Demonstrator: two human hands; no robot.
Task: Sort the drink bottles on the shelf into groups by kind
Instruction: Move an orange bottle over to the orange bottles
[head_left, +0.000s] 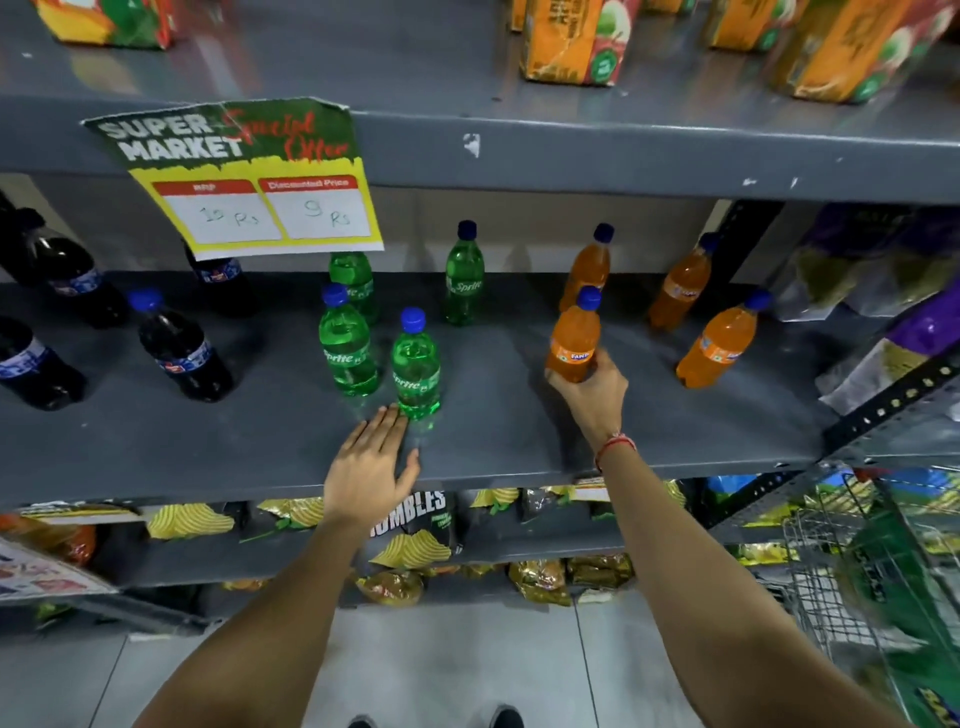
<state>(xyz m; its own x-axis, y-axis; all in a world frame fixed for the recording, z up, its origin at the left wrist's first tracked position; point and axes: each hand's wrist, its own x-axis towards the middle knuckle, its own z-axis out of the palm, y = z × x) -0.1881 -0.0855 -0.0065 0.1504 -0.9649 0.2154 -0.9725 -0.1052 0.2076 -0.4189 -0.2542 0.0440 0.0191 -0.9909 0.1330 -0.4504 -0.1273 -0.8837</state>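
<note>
An upright orange plastic soda bottle with a blue cap (574, 340) is gripped low by the right hand (589, 392) on the grey metal shelf (493, 431). The left hand (371, 470) lies flat, fingers spread, empty, touching a green blue-capped bottle (415, 366). Dark cola bottles (182, 348) stand at left.

- Front strip of the shelf (493, 447): bare, open along its edge.
- Gap between the green bottles (415, 364) and the orange bottles (574, 338): wide, unobstructed to the back wall.
- Dark cola bottles (182, 348) occupy the left section.
- Price sign (249, 182) overhangs the left rear, limiting access from above.
</note>
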